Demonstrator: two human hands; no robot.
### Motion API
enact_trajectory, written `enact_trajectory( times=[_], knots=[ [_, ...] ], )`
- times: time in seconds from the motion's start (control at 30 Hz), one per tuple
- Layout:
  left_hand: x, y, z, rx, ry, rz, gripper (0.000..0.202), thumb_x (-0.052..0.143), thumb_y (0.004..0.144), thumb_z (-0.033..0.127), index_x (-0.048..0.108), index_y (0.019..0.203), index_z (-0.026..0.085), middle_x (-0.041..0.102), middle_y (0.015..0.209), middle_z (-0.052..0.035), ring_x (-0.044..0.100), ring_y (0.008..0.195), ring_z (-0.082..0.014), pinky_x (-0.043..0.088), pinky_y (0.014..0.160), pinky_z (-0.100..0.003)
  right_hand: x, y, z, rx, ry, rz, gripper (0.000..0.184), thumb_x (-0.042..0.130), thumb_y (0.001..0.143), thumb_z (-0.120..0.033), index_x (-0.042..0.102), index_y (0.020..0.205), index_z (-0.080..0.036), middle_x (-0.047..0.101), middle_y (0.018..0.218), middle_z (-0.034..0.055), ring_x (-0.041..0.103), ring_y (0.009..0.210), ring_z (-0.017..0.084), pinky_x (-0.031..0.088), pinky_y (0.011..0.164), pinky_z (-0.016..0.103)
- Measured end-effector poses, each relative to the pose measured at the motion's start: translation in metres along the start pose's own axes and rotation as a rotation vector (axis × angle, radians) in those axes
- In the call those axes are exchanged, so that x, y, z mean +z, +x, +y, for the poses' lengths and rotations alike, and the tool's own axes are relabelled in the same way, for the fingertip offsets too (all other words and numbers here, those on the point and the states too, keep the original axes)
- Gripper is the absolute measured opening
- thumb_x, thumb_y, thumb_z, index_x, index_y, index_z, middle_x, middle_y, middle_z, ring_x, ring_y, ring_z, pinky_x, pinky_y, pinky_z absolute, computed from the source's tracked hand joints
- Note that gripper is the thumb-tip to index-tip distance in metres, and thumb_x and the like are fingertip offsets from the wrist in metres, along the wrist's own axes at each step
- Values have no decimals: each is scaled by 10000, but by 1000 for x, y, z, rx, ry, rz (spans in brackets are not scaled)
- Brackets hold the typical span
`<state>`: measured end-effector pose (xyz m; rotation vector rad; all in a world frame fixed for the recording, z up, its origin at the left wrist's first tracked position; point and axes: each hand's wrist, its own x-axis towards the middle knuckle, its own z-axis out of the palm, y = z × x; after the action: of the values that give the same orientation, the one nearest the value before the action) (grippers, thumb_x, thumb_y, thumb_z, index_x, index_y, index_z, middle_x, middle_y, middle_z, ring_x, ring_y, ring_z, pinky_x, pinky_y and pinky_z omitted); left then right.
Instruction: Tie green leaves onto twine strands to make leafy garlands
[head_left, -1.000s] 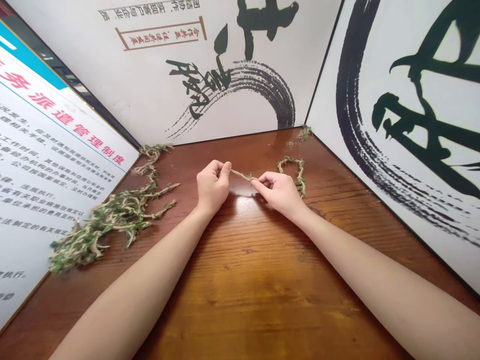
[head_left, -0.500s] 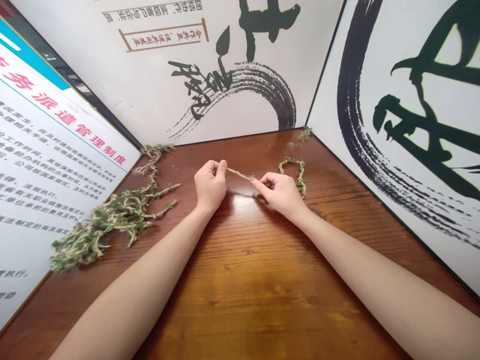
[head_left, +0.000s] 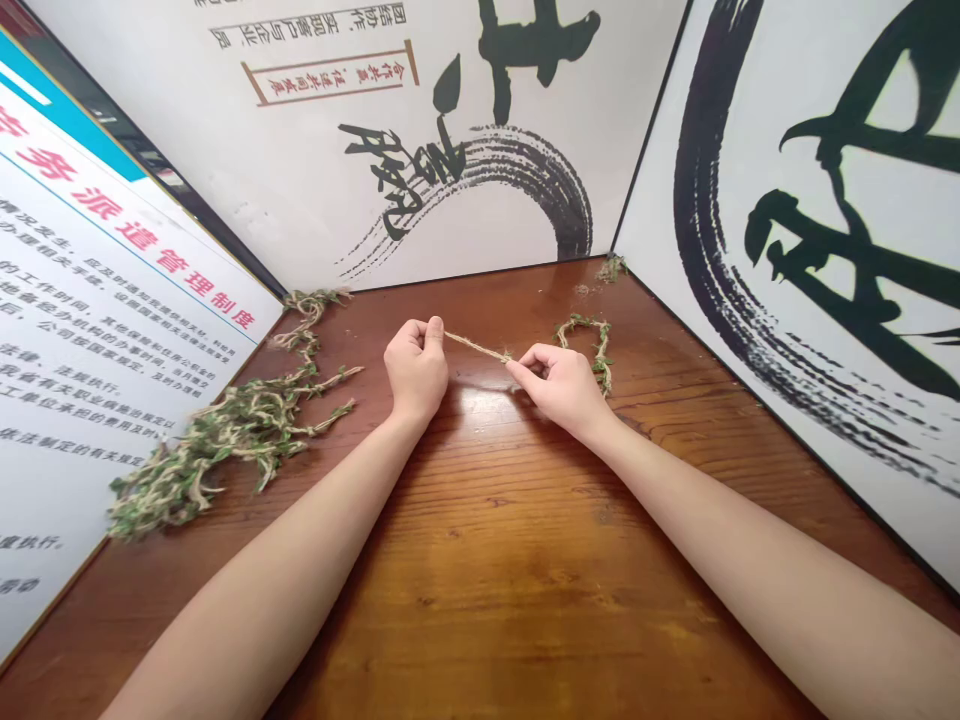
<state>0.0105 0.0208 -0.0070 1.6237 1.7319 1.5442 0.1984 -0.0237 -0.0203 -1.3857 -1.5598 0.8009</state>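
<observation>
A thin tan twine [head_left: 476, 347] is stretched between my two hands above the wooden table, sloping down slightly to the right. My left hand [head_left: 416, 368] is closed, with its thumb and fingers pinching the left end of the twine. Thumb and forefinger of my right hand [head_left: 561, 385] grip the twine farther right, where small fibres stick out. Behind the right hand, a piece of the same twine with small green leaves [head_left: 602, 345] curves over the table, partly hidden by the hand; I cannot tell whether it joins the held length.
At the left lies a tangled heap of leafy twine [head_left: 217, 440], with a strand running to the back corner. A small green tuft [head_left: 611, 268] lies in the far right corner of the wooden table [head_left: 480, 560]. Printed panels [head_left: 450, 220] enclose the table's back and sides.
My left hand has moved slightly left, so a longer stretch of twine shows between the hands. The right hand has stayed almost in place.
</observation>
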Motion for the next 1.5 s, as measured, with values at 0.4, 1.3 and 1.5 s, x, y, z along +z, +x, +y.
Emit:
enact_trajectory(
  times=[0.4, 1.3, 1.5],
  knots=[
    [2, 2, -3, -26, 120, 1, 337, 570, 993, 310, 535, 695, 157, 535, 664, -17, 486, 671, -152, 369, 702, -307, 3, 0, 5, -119, -31, 70, 214, 631, 893, -276, 644, 716, -156, 667, 706, 25, 556, 652, 144, 398, 677, 301],
    [5, -17, -5, 614, 515, -594, 300, 422, 1062, 317, 655, 937, 178, 728, 923, -39, 668, 836, -203, 420, 694, -314, 2, -8, 4, -333, -218, 421, 423, 524, 886, -161, 720, 1260, -153, 681, 1173, 133, 668, 968, 232, 563, 844, 395],
    [5, -23, -3, 731, 409, -594, 275, 426, 1054, 284, 666, 971, 178, 743, 960, -37, 674, 796, -172, 416, 665, -280, 8, -12, 3, -445, -24, 2, 700, 485, 848, -111, 446, 1545, -162, 696, 1270, 116, 693, 861, 182, 579, 814, 342]
  ],
)
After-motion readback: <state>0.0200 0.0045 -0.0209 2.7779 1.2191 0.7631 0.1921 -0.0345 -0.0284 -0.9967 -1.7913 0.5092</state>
